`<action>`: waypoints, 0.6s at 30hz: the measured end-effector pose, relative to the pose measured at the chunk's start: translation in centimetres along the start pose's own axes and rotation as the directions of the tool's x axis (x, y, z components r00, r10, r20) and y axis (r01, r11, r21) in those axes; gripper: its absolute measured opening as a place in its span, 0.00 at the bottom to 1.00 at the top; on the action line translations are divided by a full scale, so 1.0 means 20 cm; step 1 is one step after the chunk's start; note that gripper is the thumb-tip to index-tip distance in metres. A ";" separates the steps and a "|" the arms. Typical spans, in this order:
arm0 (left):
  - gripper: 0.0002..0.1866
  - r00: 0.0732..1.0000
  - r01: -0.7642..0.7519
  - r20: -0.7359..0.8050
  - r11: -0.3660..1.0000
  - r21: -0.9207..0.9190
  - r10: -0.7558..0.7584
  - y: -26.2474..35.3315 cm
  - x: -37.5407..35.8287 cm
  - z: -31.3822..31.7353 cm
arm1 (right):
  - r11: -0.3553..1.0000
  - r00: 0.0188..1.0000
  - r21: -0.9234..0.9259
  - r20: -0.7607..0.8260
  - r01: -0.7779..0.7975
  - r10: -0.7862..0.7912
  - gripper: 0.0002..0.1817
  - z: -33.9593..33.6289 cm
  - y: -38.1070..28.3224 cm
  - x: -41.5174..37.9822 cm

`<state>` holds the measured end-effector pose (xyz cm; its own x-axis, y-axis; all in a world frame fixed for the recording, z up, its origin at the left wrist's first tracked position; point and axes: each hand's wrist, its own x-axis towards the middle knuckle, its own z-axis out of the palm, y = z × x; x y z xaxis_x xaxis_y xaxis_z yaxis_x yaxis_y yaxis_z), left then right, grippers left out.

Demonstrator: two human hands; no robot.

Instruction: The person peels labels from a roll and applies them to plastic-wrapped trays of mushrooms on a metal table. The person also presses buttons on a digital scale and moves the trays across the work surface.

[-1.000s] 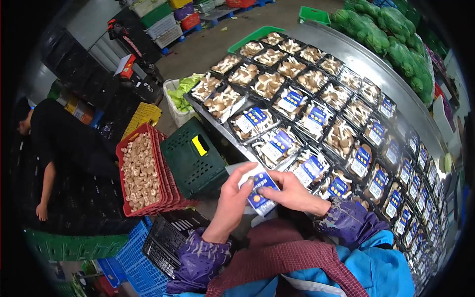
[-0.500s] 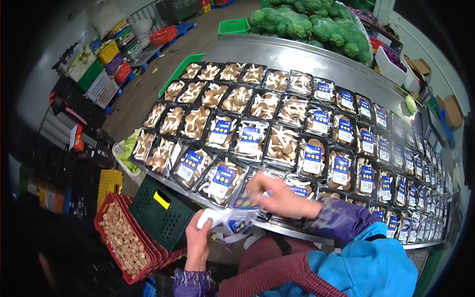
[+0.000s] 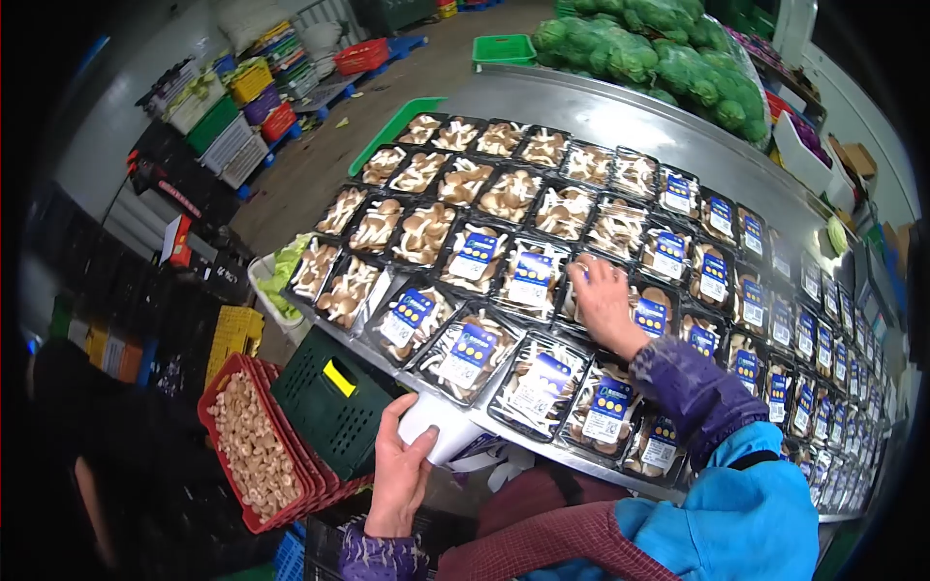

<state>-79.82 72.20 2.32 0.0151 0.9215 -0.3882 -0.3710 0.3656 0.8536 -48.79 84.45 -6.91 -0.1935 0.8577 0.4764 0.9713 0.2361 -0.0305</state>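
My left hand (image 3: 399,463), low in the middle of the head view, grips a roll of labels (image 3: 438,424). The roll's backing is white, and blue printed labels show at its lower edge. My right hand (image 3: 604,302) is over a black tray of brown-capped, white-stemmed mushrooms, fingers bent down onto its film-wrapped top. A bit of blue label shows by the fingertips; the rest is hidden under the hand. Beside it lies a labelled mushroom pack (image 3: 531,281). Closer to me is another labelled pack (image 3: 541,385). Several packs at the far left, such as this mushroom pack (image 3: 510,192), bear no label.
Rows of packs cover much of the steel table (image 3: 465,97). Bagged green cabbages (image 3: 649,48) are piled beyond it. Below the near edge stand a dark green crate (image 3: 334,412) and red baskets with mushrooms (image 3: 254,450). Stacked crates (image 3: 218,126) stand at the left.
My right hand has moved from beside the label roll up and away, onto a pack that was unlabelled. My left hand still holds the roll. The view has shifted slightly.
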 end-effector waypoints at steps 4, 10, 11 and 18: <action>0.24 0.999 -0.048 -0.006 0.996 -0.076 0.047 0.07 -0.02 0.00 | 0.463 0.972 0.886 0.122 -0.016 -0.199 0.25 -0.24 -0.55 0.01; 0.19 0.890 -0.440 -0.239 0.866 -0.236 0.387 0.21 0.00 -0.07 | 0.070 0.733 0.850 0.489 -0.522 -0.472 0.17 -0.38 -0.87 0.02; 0.19 0.923 -0.376 -0.166 0.905 -0.200 0.346 0.20 -0.04 -0.05 | 0.045 0.740 0.852 0.477 -0.521 -0.474 0.17 -0.37 -0.88 0.04; 0.18 0.988 -0.148 -0.035 0.989 -0.022 0.147 0.08 -0.01 -0.07 | 0.483 0.939 0.875 0.187 -0.025 -0.290 0.18 -0.43 -0.92 0.16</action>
<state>-81.70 72.46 3.22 -0.0721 0.9602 -0.2699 -0.3897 0.2219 0.8938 -66.05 78.96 2.64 -0.4890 0.8219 0.2921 0.3524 0.4925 -0.7958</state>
